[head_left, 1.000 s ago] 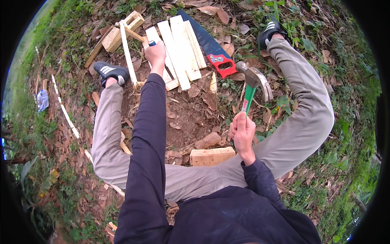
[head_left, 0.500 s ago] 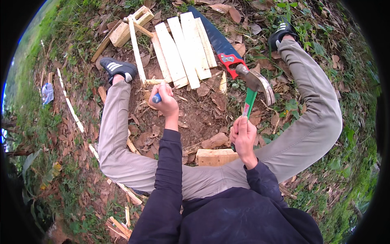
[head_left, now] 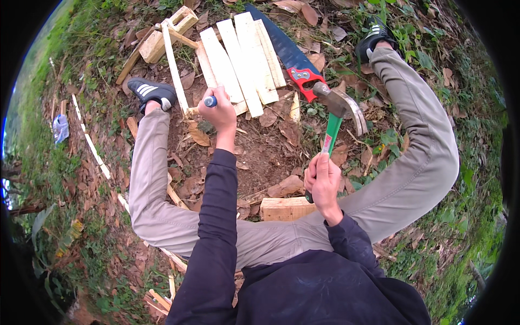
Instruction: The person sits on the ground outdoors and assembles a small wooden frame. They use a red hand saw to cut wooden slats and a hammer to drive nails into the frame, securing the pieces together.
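Observation:
My left hand (head_left: pixel 219 112) is closed around a tool with a blue handle (head_left: pixel 210 101). Only the rounded end of that handle shows, so its kind cannot be told. This fist is above the near end of several pale wooden boards (head_left: pixel 249 59), lying side by side on the ground. My right hand (head_left: pixel 324 181) grips the green handle of a claw hammer (head_left: pixel 333 130), thumb laid along it. The steel head points away from me, next to the red handle of a handsaw (head_left: pixel 281 46) lying right of the boards.
Left of the boards lie a thin wooden strip (head_left: pixel 172 65) and a hollowed wooden block (head_left: pixel 169 35). A wooden block (head_left: pixel 286 208) sits between my legs. Dry leaves and grass cover much of the ground. A clear plastic bag (head_left: pixel 60 129) is at far left.
My left hand has moved farther from me and slightly left with the blue-handled tool, towards the boards. My right hand and the hammer have barely moved.

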A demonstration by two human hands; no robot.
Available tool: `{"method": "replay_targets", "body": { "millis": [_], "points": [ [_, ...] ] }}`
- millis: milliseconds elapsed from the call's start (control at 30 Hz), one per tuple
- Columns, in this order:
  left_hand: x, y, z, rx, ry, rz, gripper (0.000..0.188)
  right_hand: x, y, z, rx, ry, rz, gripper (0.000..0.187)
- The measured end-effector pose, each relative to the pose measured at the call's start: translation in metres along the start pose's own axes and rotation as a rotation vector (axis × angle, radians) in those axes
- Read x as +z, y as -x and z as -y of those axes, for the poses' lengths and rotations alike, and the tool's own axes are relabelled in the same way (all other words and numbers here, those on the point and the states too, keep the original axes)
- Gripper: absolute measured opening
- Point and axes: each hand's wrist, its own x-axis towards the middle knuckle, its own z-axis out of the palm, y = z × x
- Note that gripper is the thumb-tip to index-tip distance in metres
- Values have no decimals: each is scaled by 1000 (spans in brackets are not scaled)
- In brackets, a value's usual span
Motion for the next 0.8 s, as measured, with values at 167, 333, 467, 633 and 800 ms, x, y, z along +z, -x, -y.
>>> {"method": "replay_targets", "body": {
  "millis": [167, 333, 467, 633, 800],
  "points": [
    [2, -11, -4, -42, 112, 1, 40, -1, 1, 2, 42, -61, -14, 46],
    [2, -15, -5, -33, 47, 33, 40, 2, -1, 5, 49, -50, -16, 50],
    [4, -16, -8, -59, 52, 53, 39, 1, -1, 6, 55, -57, -9, 50],
    [3, -19, -1, -48, 63, 54, 39, 1, -2, 3, 44, -50, -7, 51],
    [4, -18, -3, -52, 81, 49, 39, 1, -1, 4, 40, -53, -9, 50]
  ]
}}
